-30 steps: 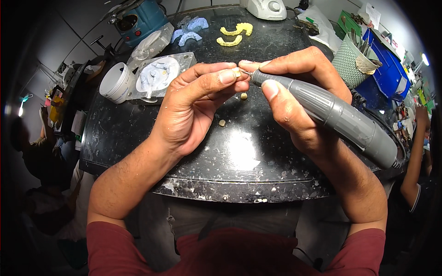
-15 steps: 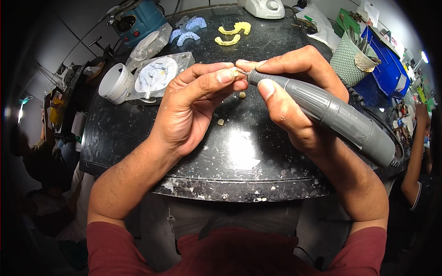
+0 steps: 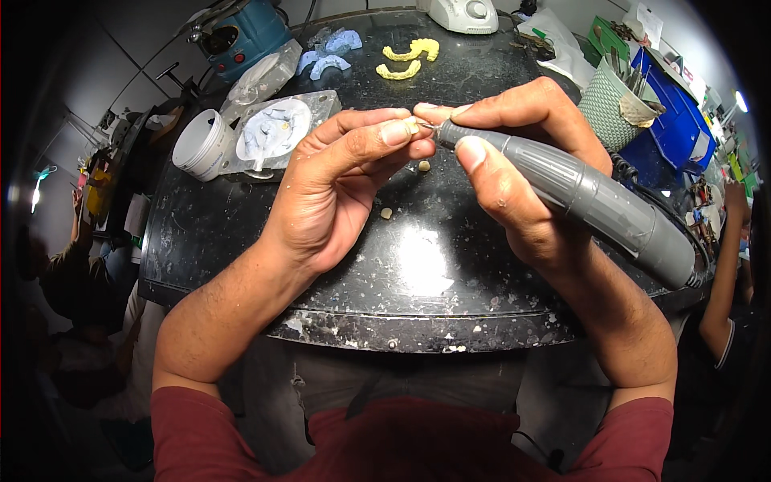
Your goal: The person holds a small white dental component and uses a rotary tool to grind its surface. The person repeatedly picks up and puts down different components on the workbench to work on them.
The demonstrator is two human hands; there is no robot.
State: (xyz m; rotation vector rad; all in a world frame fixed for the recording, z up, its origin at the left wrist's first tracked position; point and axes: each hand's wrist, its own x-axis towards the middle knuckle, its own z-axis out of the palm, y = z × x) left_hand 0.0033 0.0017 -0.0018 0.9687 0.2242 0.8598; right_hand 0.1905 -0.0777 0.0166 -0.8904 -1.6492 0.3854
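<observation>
My left hand point(image 3: 337, 173) pinches a small cream-coloured tooth-like piece point(image 3: 414, 126) between thumb and fingertips, which partly hide it. Wrapped around a thick grey rotary handpiece point(image 3: 562, 178), my right hand point(image 3: 526, 161) points its thin metal bur point(image 3: 428, 125) left toward that piece. The bur's tip is at or very near the piece; contact is hard to make out. Below my fingertips, a small cream piece point(image 3: 424, 166) lies on the black table point(image 3: 241, 241), and a similar piece point(image 3: 386, 213) lies closer to me.
Left stand a white tub point(image 3: 201, 143) and a metal flask half with white plaster point(image 3: 273, 132). Blue moulds point(image 3: 329, 64) and yellow arch-shaped pieces point(image 3: 399, 71) lie at the back, near a white control box point(image 3: 464, 14). A green tool basket point(image 3: 606, 100) stands right. Other people are at both sides.
Both hands hold nearly the same pose. The right hand and handpiece have shifted very slightly to the right; the left hand keeps its pinch.
</observation>
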